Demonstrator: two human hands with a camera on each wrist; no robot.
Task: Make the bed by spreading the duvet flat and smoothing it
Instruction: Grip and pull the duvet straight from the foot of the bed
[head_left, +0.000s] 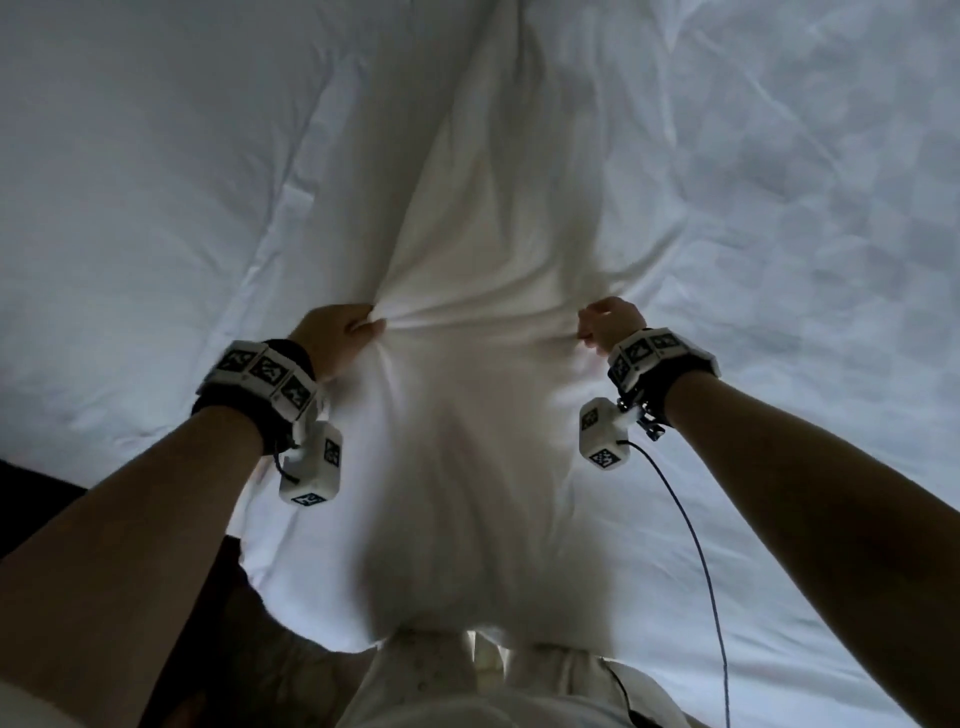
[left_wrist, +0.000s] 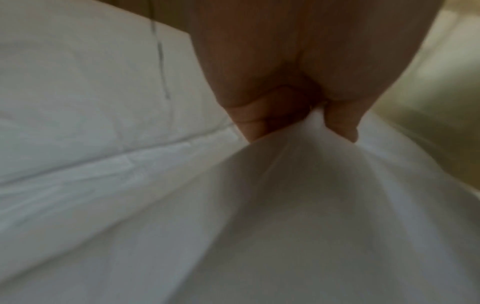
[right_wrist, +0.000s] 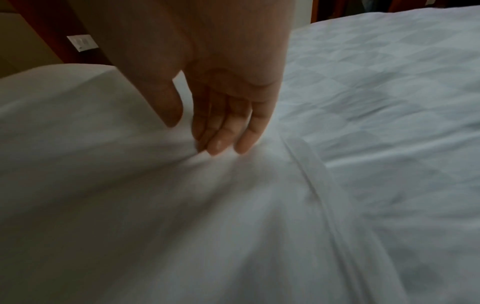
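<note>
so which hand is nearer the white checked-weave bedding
Right. The right hand touches the plain white duvet fold just beside the white checked-weave bedding; the left hand grips the fold's far side.

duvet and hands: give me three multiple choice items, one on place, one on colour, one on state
1. Where does the left hand grip the duvet?
A. on a raised fold in the middle
B. at a far corner
C. under the bed

2. What colour is the duvet?
A. blue
B. white
C. red

3. How are the right hand's fingers?
A. in a fist
B. nearly straight, tips on the cloth
C. lifted clear

Key: 1 A, creases fan out from its grip; 2 B, white in every view; 3 B, the right wrist view shows it.
</note>
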